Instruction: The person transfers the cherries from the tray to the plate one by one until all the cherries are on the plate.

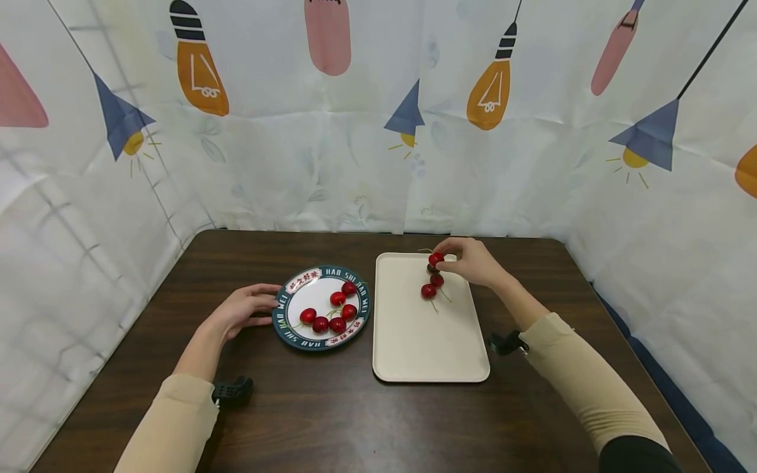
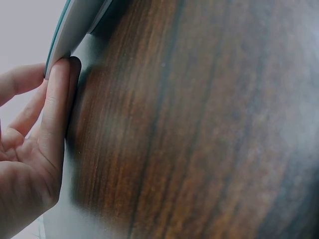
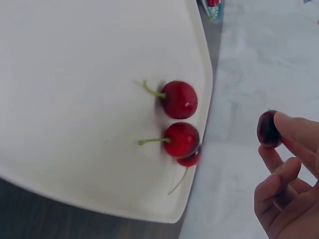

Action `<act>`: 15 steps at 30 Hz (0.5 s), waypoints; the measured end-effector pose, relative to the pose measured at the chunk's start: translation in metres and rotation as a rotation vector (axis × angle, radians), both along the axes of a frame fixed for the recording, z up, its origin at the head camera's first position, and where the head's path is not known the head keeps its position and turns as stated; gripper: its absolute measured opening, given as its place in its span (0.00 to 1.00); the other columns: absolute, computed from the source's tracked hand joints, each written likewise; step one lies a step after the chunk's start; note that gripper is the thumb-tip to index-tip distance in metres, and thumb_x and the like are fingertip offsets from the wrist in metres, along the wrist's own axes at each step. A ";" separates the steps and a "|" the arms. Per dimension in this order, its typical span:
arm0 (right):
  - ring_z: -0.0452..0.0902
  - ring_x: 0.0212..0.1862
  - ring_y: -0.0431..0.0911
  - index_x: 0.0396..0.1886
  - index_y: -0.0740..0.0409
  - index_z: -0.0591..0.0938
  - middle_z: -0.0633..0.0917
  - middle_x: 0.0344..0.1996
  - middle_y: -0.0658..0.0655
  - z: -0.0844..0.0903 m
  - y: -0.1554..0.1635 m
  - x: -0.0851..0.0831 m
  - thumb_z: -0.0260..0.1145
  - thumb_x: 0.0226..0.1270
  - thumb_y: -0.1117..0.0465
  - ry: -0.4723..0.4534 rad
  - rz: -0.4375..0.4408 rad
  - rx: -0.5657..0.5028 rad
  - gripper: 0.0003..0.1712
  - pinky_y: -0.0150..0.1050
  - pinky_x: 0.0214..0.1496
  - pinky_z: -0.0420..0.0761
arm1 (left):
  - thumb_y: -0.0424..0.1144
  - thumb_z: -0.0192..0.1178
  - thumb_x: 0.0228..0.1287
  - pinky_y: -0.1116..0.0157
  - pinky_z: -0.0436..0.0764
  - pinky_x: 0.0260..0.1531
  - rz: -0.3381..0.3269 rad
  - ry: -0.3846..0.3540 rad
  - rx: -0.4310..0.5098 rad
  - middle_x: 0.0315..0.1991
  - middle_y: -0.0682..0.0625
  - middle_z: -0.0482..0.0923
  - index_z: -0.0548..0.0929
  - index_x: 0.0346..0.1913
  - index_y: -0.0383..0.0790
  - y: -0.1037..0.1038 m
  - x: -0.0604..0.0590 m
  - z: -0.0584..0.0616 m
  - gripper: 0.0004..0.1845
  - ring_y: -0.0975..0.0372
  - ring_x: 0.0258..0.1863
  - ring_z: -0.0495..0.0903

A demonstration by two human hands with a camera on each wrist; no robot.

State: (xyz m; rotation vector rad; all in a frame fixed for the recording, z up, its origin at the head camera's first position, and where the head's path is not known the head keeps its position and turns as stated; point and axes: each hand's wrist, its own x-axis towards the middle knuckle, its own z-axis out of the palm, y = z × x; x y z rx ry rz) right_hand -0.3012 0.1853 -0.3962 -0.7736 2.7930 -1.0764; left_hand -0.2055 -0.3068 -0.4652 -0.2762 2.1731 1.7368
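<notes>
A round plate [image 1: 340, 339] with a dark lettered rim holds several red cherries [image 1: 331, 318]. My left hand [image 1: 260, 305] lies on the table with straight fingers [image 2: 55, 99] touching the plate's left rim [image 2: 70, 30]. To the right lies a cream tray [image 1: 426, 341]. My right hand [image 1: 449, 253] hovers over its far end and pinches a red cherry [image 1: 435, 258] at the fingertips. In the right wrist view the held cherry [image 3: 267, 127] hangs beside the tray's edge, pinched by that hand [image 3: 273, 140]. Three cherries [image 3: 180, 99] with green stems lie in a row on the tray [image 3: 75, 99].
The dark wooden table [image 1: 331, 414] stands in a corner of white sheets printed with lamps. Bare wood shows in front of plate and tray. The near half of the tray carries nothing. The table's right edge [image 1: 597, 295] runs close to my right sleeve.
</notes>
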 end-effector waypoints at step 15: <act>0.79 0.45 0.57 0.52 0.55 0.86 0.87 0.49 0.53 0.002 -0.048 0.001 0.74 0.67 0.60 -0.047 0.085 -0.056 0.15 0.44 0.43 0.77 | 0.40 0.58 0.77 0.60 0.85 0.50 -0.007 0.000 -0.005 0.69 0.33 0.66 0.64 0.77 0.33 0.001 -0.001 0.000 0.31 0.57 0.49 0.80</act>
